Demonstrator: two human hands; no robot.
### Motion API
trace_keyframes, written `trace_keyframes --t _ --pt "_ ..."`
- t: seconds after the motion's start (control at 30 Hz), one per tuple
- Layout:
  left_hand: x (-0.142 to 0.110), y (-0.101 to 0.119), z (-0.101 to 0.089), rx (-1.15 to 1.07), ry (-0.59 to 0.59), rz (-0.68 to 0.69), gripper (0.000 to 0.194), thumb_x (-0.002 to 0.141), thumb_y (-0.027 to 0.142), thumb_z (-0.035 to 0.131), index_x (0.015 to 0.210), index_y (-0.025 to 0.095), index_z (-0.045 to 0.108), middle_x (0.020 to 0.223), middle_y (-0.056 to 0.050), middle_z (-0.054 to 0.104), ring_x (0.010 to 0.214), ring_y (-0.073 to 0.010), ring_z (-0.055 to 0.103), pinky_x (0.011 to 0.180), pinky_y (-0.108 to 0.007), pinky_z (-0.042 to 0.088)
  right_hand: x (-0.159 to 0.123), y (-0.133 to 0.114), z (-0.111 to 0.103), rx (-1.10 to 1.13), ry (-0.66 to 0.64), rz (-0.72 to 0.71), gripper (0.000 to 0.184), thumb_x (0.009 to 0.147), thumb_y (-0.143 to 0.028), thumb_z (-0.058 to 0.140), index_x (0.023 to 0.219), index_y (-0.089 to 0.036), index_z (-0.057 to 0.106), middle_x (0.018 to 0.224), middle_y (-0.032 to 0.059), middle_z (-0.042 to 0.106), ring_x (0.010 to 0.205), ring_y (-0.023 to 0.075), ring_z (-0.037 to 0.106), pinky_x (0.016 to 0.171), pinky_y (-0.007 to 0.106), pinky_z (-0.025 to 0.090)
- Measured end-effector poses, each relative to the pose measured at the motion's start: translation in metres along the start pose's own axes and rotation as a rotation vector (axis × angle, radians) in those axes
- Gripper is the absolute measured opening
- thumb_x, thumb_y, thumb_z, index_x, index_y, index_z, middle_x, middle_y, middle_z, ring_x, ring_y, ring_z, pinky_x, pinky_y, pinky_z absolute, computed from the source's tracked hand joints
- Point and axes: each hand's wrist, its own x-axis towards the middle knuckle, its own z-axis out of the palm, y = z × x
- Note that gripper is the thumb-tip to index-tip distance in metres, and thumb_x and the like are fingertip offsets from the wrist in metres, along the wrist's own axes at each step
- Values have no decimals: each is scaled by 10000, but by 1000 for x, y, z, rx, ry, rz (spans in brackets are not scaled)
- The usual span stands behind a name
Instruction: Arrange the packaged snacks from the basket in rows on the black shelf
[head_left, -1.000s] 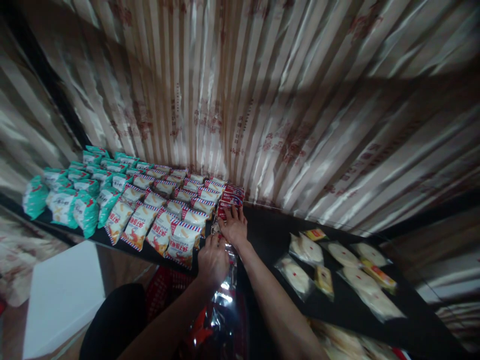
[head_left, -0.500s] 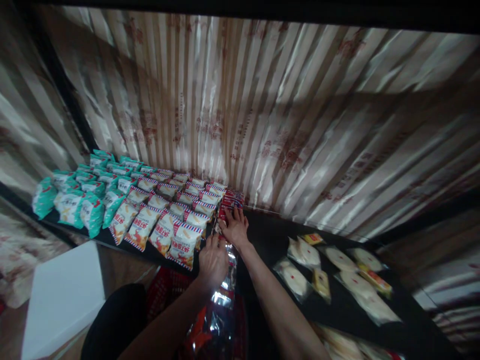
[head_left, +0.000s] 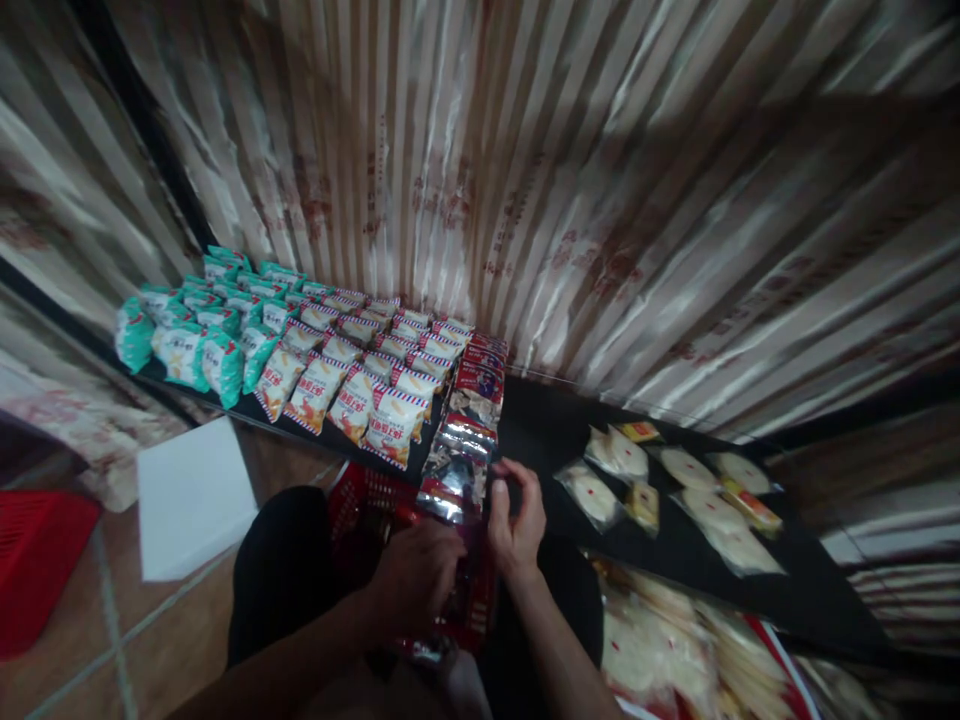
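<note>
A row of red and silver snack packets (head_left: 465,425) runs from the back of the black shelf to its front edge, the nearest ones shiny and silvery. My left hand (head_left: 420,570) is low over the red basket (head_left: 352,490), just below the front packet. Its fingers are curled, and what they hold, if anything, is hidden in the dark. Beside the right side of the front packet is my right hand (head_left: 517,515), fingers bent and thumb apart, with nothing visible in it. Left of the row stand white chip bags (head_left: 394,425) with striped tops.
Teal snack bags (head_left: 180,345) fill the shelf's left end. Flat round packaged pieces (head_left: 712,510) lie on the black shelf (head_left: 532,430) at right. Below are a box of similar packs (head_left: 652,650), a white box (head_left: 195,500) and a red crate (head_left: 45,560) on the tiled floor.
Both hands have drawn back from the packet row toward me; the right had been flat on its rear packets. The view has tilted down, showing more basket and floor.
</note>
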Motion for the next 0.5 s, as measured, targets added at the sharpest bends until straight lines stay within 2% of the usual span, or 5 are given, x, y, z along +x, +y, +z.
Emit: trace_keyframes --t 0.07,0.2,0.3,0.43,0.5 --pt "-42 -4 2 -27 -135 -103 231 853 154 391 938 176 604 905 -53 664 805 -135 616 728 -249 525 -36 -13 -7 87 -103 -26 182 865 -204 454 1029 -202 533 865 46 584 824 169 567 738 323 473" --pt "-93 -29 8 -5 -391 -638 284 843 143 398 1016 181 620 1107 -70 629 996 -166 590 888 -281 478 -99 -20 5 148 -460 16 152 865 -187 452 946 -209 578 817 43 642 778 165 601 728 302 480" --pt "-98 -53 12 53 -563 -941 285 827 159 429 1032 141 625 1086 -94 640 1024 -189 582 937 -311 440 -125 -10 33 30 -815 272 235 875 -221 420 988 -187 623 929 86 687 878 200 633 784 317 482" --pt "-78 -77 20 268 -600 -952 412 825 224 456 1219 136 537 1288 -152 519 1222 -269 437 1036 -412 318 -136 16 74 -116 -1058 600 335 834 -177 420 1108 -143 611 1057 137 675 962 239 634 819 333 472" --pt "-68 -86 24 331 -678 -972 519 821 253 471 1331 163 428 1372 -162 435 1281 -312 361 1036 -470 290 -139 27 92 -47 -1121 682 355 799 -154 455 1114 -156 620 1095 132 666 979 234 630 818 320 473"
